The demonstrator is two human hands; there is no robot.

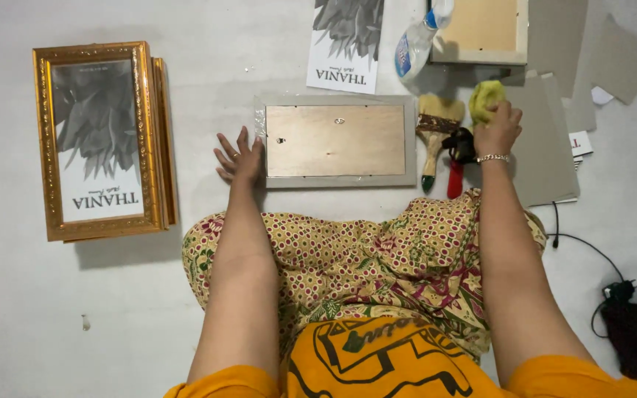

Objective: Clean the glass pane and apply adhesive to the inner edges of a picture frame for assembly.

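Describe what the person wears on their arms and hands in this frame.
Both forearms are bare, with short orange sleeves showing only at the bottom edge. The left hand wears a thin ring on one finger. At the wrist of the right hand sits a silver-coloured chain bracelet. No gloves or watch show.

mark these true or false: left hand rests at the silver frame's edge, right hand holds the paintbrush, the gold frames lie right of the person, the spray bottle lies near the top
1. The left hand rests flat at the left edge of the silver frame. True.
2. The right hand holds the paintbrush. False: it grips a yellow-green cloth; the brush lies untouched beside it.
3. The gold frames lie on the person's right. False: they are stacked on the left.
4. A spray bottle lies near the top of the view. True.
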